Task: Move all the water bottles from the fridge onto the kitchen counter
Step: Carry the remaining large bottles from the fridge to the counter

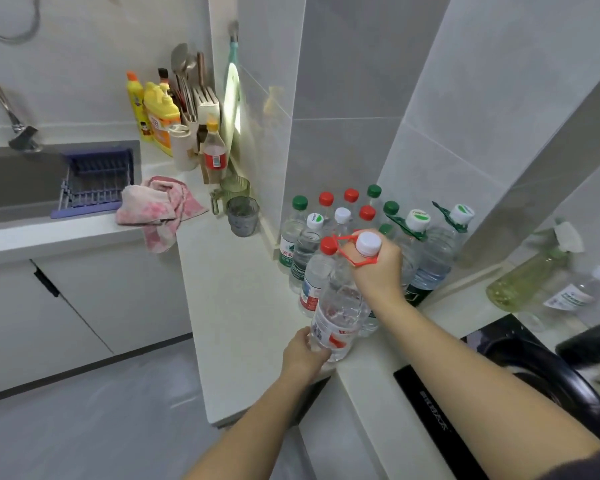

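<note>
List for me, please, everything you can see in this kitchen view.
water bottles: about twelve, clear with red, green or white caps, standing clustered in the counter corner
big bottle: one, clear, white cap, red carry strap, tilted at the counter edge
detergent bottles: two, yellow, at the back of the counter
sauce bottle: one, red label, orange cap, beside them
cloth: one, pink, on the counter by the sink
dish rack: one, purple, in the sink
cups: two, green and grey glass, left of the water bottles
oil bottle: one, yellow-green, far right
pan: one, black, lower right
left hand: grips the big bottle's base
right hand: grips its neck
</note>
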Available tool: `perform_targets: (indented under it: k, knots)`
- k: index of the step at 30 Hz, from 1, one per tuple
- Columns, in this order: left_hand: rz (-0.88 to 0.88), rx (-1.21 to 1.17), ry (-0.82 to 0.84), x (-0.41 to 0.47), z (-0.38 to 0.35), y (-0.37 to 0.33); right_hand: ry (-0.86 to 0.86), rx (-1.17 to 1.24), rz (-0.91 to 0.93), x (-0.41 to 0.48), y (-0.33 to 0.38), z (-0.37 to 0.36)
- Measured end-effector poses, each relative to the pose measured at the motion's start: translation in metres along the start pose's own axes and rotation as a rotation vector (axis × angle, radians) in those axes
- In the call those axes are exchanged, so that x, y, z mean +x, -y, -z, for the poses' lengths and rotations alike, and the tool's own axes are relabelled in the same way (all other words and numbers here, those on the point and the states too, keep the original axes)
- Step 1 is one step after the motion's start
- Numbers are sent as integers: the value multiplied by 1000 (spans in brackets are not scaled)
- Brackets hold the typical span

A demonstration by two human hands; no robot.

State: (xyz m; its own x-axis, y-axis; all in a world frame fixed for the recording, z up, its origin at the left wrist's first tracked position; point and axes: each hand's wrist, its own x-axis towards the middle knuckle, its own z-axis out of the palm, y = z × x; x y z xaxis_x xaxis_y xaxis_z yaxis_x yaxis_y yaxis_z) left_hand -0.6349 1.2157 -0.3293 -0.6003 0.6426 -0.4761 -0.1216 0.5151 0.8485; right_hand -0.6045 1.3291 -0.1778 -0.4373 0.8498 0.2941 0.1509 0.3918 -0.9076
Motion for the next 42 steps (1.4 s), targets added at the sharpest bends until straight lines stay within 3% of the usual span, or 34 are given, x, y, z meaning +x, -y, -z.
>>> perform_targets:
  k: [12,21,26,36,42]
  knots:
    - [-205,406,-190,32,-18,3,-35,63,21,11,-18,-7]
    - [-172,688,-294,38,-19,11,4,6,63,4,-26,-2]
    - [-203,773,-131,53,-13,12,129,-72,-1,-6,-36,8]
    - [-158,771,-118,36,-9,-3,190,-182,91,-13,-36,13]
    - [-154,666,-226,4,0,-5,200,-324,91,-29,-33,27]
